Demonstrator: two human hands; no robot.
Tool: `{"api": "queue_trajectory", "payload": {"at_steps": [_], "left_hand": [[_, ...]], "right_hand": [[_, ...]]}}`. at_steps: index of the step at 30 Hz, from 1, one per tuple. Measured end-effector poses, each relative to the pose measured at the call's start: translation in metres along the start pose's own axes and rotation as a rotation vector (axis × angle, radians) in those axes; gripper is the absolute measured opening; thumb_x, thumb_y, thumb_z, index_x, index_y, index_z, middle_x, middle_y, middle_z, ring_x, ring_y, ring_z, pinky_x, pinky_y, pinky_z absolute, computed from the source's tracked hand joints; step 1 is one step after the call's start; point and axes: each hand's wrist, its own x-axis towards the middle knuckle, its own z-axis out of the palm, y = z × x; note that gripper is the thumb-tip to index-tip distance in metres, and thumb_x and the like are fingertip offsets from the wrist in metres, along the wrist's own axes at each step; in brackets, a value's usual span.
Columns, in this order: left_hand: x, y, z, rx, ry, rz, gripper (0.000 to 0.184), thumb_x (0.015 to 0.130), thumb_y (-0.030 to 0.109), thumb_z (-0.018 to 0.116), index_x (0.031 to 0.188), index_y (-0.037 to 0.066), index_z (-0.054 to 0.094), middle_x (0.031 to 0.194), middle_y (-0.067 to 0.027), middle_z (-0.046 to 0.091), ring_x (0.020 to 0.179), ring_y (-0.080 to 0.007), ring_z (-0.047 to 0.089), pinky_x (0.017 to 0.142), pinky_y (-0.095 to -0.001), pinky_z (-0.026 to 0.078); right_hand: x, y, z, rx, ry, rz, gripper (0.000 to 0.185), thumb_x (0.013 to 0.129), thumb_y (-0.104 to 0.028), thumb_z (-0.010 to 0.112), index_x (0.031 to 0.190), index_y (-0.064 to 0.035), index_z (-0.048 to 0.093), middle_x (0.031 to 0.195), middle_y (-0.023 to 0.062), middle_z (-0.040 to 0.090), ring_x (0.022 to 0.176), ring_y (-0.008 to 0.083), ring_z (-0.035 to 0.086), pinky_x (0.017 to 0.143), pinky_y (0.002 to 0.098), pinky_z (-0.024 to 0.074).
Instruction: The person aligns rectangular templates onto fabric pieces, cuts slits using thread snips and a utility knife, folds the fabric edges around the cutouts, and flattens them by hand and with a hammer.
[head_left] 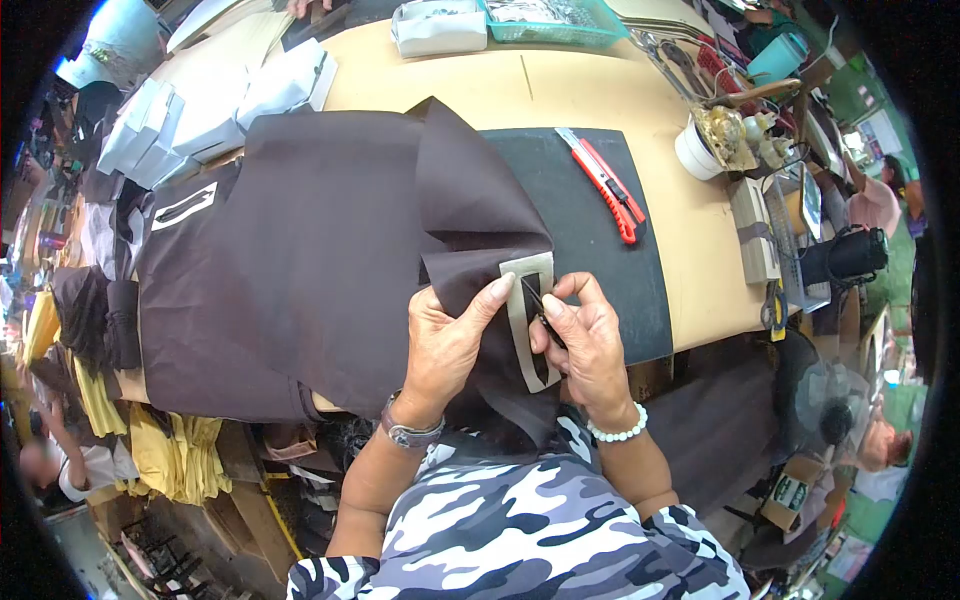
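My left hand (447,335) pinches the edge of a dark brown fabric piece (330,230), its thumb on a beige rectangular frame (517,335) set around a slot in the cloth. The frame is lifted and tilted toward me. Close beside it, my right hand (590,335) has its thumb and fingers closed on a small slim dark tool (541,312), which points at the slot. Its exact kind is partly hidden by the fingers. A red utility knife (607,188), blade out, lies on the black cutting mat (640,290) beyond my right hand.
Another beige-framed slot (185,206) shows on cloth at the left. White boxes (285,85) stand behind the fabric. A teal basket (555,22) sits at the table's far side. On the right are a white tub (697,152), a wire tray (790,235) and yellow-handled scissors (774,308).
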Motion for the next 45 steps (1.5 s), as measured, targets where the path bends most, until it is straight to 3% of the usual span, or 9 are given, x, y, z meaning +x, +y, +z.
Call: {"api": "queue_trajectory", "payload": {"at_steps": [8,14,20,25,36,39,45], "left_hand": [[0.005,-0.005,0.005,-0.115,0.102,-0.014,0.017,0.084,0.011,0.067,0.096,0.0,0.064,0.092,-0.003,0.065,0.079,-0.0082,0.059,0.071,-0.0234,0.048],[-0.001,-0.02,0.022,-0.165,0.318,0.084,0.015,0.084,0.011,0.067,0.095,0.0,0.064,0.09,-0.002,0.065,0.079,-0.0082,0.058,0.07,-0.023,0.046],[-0.009,-0.019,0.03,-0.134,0.322,0.124,0.014,0.086,0.009,0.064,0.096,-0.001,0.063,0.089,-0.0037,0.065,0.077,-0.0088,0.059,0.067,-0.0225,0.046],[-0.013,-0.025,0.026,-0.198,0.229,0.106,0.014,0.086,0.006,0.062,0.099,0.001,0.064,0.095,-0.005,0.066,0.082,-0.0118,0.061,0.074,-0.0264,0.048],[-0.014,-0.022,0.029,-0.267,0.202,0.081,0.016,0.087,0.007,0.059,0.101,0.0,0.064,0.098,-0.0055,0.065,0.087,-0.012,0.061,0.077,-0.0264,0.048],[-0.013,-0.016,0.032,-0.29,0.24,0.105,0.011,0.088,0.007,0.06,0.095,0.0,0.065,0.087,-0.005,0.066,0.074,-0.0103,0.061,0.065,-0.0242,0.049],[-0.011,-0.019,0.029,-0.277,0.226,0.109,0.012,0.088,0.006,0.06,0.096,0.0,0.066,0.091,-0.0055,0.067,0.076,-0.0104,0.062,0.067,-0.0251,0.049]], "right_hand": [[-0.006,0.011,0.006,-0.255,0.088,-0.14,0.017,0.095,-0.018,0.05,0.102,-0.0065,0.039,0.065,0.0025,0.054,0.048,0.0021,0.04,0.041,0.0162,0.0287],[-0.021,0.018,0.016,-0.159,0.138,-0.079,0.015,0.098,-0.019,0.042,0.102,-0.0062,0.036,0.069,0.0046,0.053,0.047,0.0029,0.039,0.041,0.0171,0.0311],[-0.016,0.021,0.02,-0.114,0.189,-0.172,0.015,0.098,-0.02,0.043,0.102,-0.0067,0.037,0.069,0.0042,0.053,0.048,0.0027,0.039,0.041,0.0166,0.0311],[-0.012,0.019,0.022,-0.045,0.17,-0.204,0.016,0.097,-0.019,0.046,0.101,-0.007,0.036,0.068,0.0035,0.053,0.048,0.0021,0.038,0.041,0.0164,0.03],[-0.01,0.022,0.022,0.152,0.15,-0.148,0.015,0.095,-0.018,0.05,0.099,-0.0106,0.037,0.069,0.002,0.052,0.052,0.0015,0.039,0.043,0.0146,0.0296],[-0.008,0.024,0.021,0.155,0.138,-0.141,0.015,0.095,-0.019,0.05,0.099,-0.0109,0.037,0.069,0.0019,0.052,0.051,0.0014,0.039,0.042,0.0147,0.0289],[-0.006,0.024,0.022,0.135,0.146,-0.145,0.015,0.095,-0.019,0.05,0.097,-0.0114,0.038,0.065,0.0005,0.05,0.049,0.0016,0.037,0.041,0.0155,0.0273]]}}
